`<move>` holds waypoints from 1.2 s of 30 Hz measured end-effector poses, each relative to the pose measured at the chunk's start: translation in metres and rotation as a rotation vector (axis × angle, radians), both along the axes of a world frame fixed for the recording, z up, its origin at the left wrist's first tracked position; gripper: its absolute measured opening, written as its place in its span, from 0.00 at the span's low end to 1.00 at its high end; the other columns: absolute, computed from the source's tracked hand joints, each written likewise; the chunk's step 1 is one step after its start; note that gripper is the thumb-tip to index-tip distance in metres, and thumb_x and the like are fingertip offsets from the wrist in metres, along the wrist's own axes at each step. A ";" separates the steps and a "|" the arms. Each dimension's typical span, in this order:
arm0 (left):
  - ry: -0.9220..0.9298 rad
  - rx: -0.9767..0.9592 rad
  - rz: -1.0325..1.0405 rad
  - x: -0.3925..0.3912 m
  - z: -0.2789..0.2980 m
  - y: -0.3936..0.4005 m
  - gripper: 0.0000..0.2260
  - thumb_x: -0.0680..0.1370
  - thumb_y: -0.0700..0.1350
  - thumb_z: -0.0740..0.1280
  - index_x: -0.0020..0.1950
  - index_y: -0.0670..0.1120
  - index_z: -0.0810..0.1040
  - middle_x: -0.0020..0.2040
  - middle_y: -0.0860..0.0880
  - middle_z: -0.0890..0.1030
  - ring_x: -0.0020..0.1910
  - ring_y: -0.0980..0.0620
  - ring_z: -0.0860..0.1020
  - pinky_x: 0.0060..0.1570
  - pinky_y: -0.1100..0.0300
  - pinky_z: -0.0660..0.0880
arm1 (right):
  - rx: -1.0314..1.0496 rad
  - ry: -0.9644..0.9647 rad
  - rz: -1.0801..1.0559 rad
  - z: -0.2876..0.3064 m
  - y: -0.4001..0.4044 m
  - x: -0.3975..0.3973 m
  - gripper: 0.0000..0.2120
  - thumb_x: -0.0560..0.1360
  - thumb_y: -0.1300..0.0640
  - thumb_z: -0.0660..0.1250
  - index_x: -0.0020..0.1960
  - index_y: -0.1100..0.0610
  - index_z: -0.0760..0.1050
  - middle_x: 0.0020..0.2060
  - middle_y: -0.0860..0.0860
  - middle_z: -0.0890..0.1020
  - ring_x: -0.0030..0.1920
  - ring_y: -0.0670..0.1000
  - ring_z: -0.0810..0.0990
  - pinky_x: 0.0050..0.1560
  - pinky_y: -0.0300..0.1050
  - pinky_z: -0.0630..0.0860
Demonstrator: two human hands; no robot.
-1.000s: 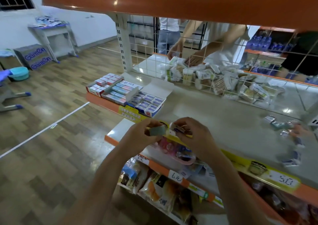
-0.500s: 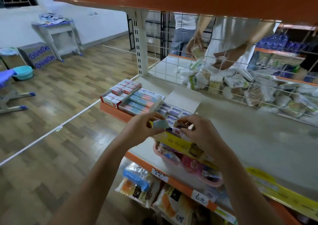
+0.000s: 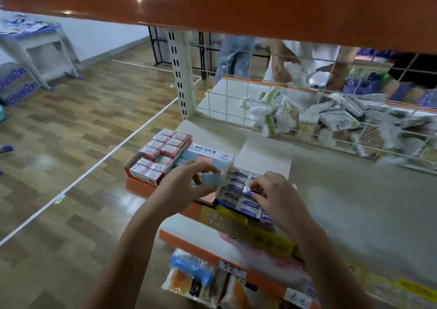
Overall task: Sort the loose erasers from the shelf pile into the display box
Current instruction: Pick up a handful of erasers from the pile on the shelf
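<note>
Three display boxes stand at the shelf's left front corner. The left box (image 3: 156, 157) holds red-and-white erasers, the middle box (image 3: 208, 155) holds pastel blue and pink ones, and the right box (image 3: 238, 190) holds blue-and-white wrapped erasers. My left hand (image 3: 186, 186) pinches a pale blue eraser (image 3: 211, 180) just in front of the middle box. My right hand (image 3: 274, 197) pinches a blue-and-white wrapped eraser (image 3: 251, 192) over the right box. The loose pile is out of view.
The grey shelf (image 3: 354, 202) runs to the right. A wire grid (image 3: 272, 105) backs it, with packets heaped behind and another person's hands (image 3: 283, 70) working there. An orange upper shelf (image 3: 236, 6) hangs overhead. Snack packs (image 3: 196, 275) sit on lower shelves.
My view and both hands have moved left from the shelf's front edge to the display boxes. Each hand still carries its eraser, now over the boxes.
</note>
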State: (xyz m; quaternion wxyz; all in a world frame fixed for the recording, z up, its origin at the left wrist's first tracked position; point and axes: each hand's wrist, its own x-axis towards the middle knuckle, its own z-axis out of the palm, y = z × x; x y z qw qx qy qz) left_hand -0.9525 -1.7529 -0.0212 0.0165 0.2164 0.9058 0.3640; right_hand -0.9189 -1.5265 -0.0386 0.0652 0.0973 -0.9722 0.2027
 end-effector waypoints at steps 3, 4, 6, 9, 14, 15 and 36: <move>-0.012 -0.023 -0.002 -0.010 -0.005 -0.015 0.18 0.71 0.48 0.73 0.49 0.69 0.71 0.50 0.64 0.73 0.45 0.66 0.73 0.39 0.68 0.70 | 0.013 0.002 -0.044 -0.003 -0.005 0.000 0.05 0.75 0.56 0.67 0.50 0.55 0.77 0.47 0.49 0.76 0.51 0.48 0.71 0.47 0.37 0.65; -0.016 -0.031 -0.010 -0.014 -0.007 -0.019 0.18 0.71 0.48 0.73 0.49 0.68 0.71 0.50 0.64 0.72 0.45 0.66 0.73 0.38 0.69 0.70 | 0.018 0.001 -0.062 -0.004 -0.007 -0.001 0.05 0.75 0.56 0.67 0.50 0.55 0.77 0.47 0.48 0.76 0.51 0.48 0.71 0.45 0.36 0.63; -0.026 -0.046 -0.027 -0.022 -0.011 -0.025 0.17 0.71 0.48 0.73 0.51 0.67 0.72 0.50 0.65 0.71 0.46 0.65 0.73 0.38 0.70 0.69 | 0.023 -0.003 -0.098 -0.004 -0.010 0.000 0.05 0.75 0.56 0.66 0.50 0.55 0.77 0.48 0.48 0.76 0.52 0.48 0.71 0.46 0.36 0.62; -0.007 -0.106 -0.059 -0.031 -0.017 -0.028 0.15 0.71 0.47 0.73 0.55 0.60 0.76 0.50 0.61 0.71 0.46 0.60 0.72 0.43 0.69 0.68 | 0.040 -0.007 -0.171 -0.004 -0.018 0.003 0.07 0.75 0.57 0.66 0.52 0.55 0.78 0.49 0.48 0.76 0.53 0.48 0.70 0.50 0.37 0.65; 0.064 -0.208 -0.182 -0.038 -0.024 -0.026 0.16 0.72 0.50 0.72 0.58 0.53 0.75 0.58 0.55 0.74 0.51 0.58 0.70 0.49 0.61 0.70 | -0.017 0.006 -0.314 -0.003 -0.041 0.012 0.09 0.76 0.52 0.66 0.54 0.53 0.77 0.50 0.47 0.76 0.54 0.46 0.70 0.48 0.32 0.61; 0.065 -0.212 -0.201 -0.039 -0.024 -0.024 0.16 0.72 0.51 0.71 0.58 0.52 0.74 0.59 0.55 0.74 0.52 0.58 0.70 0.49 0.61 0.70 | -0.050 0.012 -0.327 -0.002 -0.048 0.013 0.09 0.76 0.51 0.66 0.53 0.53 0.77 0.48 0.47 0.76 0.52 0.45 0.71 0.47 0.31 0.60; 0.270 -0.250 -0.470 -0.067 -0.041 -0.023 0.14 0.79 0.54 0.61 0.62 0.52 0.73 0.58 0.53 0.71 0.60 0.55 0.68 0.53 0.61 0.71 | -0.171 0.057 -0.681 -0.015 -0.123 0.006 0.06 0.77 0.51 0.62 0.50 0.53 0.74 0.43 0.44 0.74 0.45 0.44 0.72 0.43 0.36 0.68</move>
